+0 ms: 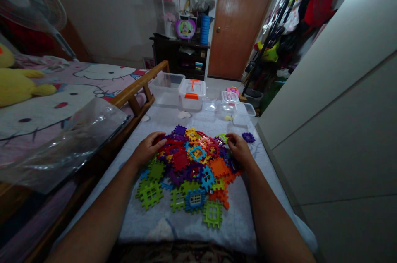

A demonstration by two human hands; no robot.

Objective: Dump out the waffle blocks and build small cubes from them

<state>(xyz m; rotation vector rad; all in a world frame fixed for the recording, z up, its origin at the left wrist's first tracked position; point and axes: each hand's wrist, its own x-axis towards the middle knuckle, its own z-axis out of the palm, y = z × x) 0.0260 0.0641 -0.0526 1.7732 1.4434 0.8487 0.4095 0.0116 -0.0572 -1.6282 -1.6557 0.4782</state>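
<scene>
Purple tiles (176, 176), perhaps partly under others

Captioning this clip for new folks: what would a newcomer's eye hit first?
Likely the heap of bright, toothed plastic pieces in the middle of the pale cloth, with the left hand at its left edge and the right hand at its right. Next, the clear box with orange latches beyond the heap, and the yellow plush toy at the far left.
</scene>
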